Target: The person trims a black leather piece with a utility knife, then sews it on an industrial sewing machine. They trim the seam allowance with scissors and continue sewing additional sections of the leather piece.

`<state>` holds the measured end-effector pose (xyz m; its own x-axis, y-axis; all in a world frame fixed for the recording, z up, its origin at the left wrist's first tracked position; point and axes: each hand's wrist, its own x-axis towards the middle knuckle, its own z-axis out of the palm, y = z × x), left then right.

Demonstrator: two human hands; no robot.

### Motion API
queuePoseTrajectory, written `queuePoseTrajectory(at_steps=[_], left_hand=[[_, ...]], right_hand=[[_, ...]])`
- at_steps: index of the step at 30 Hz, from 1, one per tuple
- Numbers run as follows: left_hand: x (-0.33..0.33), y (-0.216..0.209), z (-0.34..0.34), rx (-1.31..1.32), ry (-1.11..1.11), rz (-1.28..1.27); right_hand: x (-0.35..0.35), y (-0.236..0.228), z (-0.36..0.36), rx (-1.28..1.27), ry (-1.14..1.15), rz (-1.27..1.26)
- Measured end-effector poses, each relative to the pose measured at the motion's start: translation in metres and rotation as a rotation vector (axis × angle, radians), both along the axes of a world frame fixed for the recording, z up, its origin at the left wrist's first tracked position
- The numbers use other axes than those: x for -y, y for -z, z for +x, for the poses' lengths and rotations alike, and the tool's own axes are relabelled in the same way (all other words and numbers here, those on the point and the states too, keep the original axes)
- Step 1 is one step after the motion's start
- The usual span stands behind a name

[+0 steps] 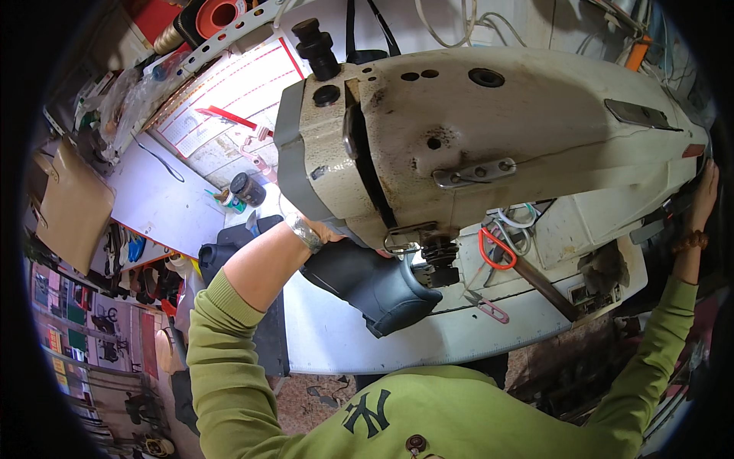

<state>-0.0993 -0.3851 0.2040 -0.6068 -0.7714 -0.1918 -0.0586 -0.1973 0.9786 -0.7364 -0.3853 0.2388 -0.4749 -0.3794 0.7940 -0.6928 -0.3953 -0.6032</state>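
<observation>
Tabletop (329,344): strip between shoe (375,287) and front edge (413,369) | left hand (330,231): at shoe

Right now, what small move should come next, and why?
Perhaps the left hand should steady the black shoe: its rim sits at the working end of the sewing machine, and the right hand is at the opposite end.

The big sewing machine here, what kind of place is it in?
Probably a little repair workshop, maybe for shoes and bags. The big sewing machine fills the worktable, what looks like a black leather shoe is under its needle end, and what seems a tan bag is off to the left.
</observation>
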Motion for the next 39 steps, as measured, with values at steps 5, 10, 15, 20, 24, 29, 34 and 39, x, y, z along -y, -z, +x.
queuePoseTrajectory(at_steps=[5, 10, 15, 20, 24, 29, 34, 39], left_hand=[[-0.006, -0.002, 0.000, 0.058, 0.081, 0.018], [-0.008, -0.003, -0.001, 0.094, 0.134, 0.019], [-0.001, -0.006, 0.002, 0.041, 0.046, -0.011], [0.008, -0.006, 0.004, -0.050, -0.097, -0.075], [0.014, -0.005, 0.004, -0.103, -0.185, -0.109], [0.020, -0.003, 0.004, -0.141, -0.230, -0.138], [0.022, -0.002, 0.004, -0.139, -0.224, -0.158], [0.019, -0.003, 0.006, -0.097, -0.179, -0.164]], right_hand=[[-0.004, 0.032, -0.003, 0.204, -0.124, -0.049], [-0.008, 0.047, 0.006, 0.426, -0.208, 0.060], [-0.067, 0.030, 0.154, 0.106, 0.142, -0.108], [-0.145, 0.069, 0.353, -0.676, -0.863, 0.113], [-0.144, 0.092, 0.415, -0.698, -0.883, 0.276], [-0.138, 0.096, 0.426, -0.656, -0.828, 0.227], [-0.141, 0.107, 0.431, -0.507, -0.993, 0.311], [-0.139, 0.111, 0.431, -0.502, -1.019, 0.291]])
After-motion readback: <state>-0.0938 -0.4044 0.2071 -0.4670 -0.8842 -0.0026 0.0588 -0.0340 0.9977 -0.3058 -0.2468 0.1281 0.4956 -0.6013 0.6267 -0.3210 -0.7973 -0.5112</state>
